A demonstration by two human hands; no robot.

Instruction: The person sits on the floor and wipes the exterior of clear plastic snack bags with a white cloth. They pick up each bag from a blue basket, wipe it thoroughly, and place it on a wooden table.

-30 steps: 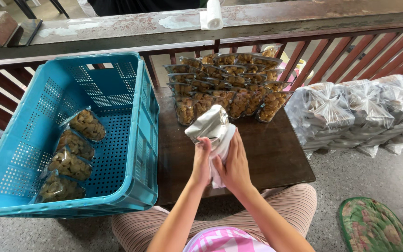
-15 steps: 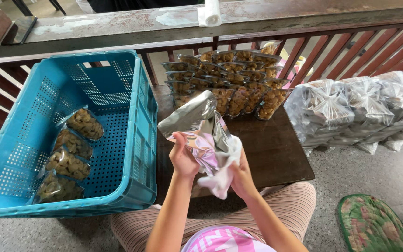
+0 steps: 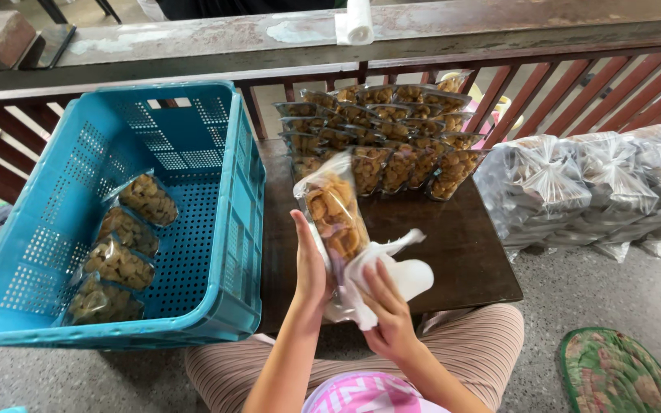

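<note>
2 hands are working over the dark table (image 3: 453, 252). Left hand (image 3: 309, 264) is pressing flat fingers on a clear snack bag (image 3: 334, 214), and right hand (image 3: 385, 310) is pinching a white cloth (image 3: 392, 275) against it. Bag could be slipping down, since nothing is gripping it tight. Bag is standing tall, top leaning away
</note>
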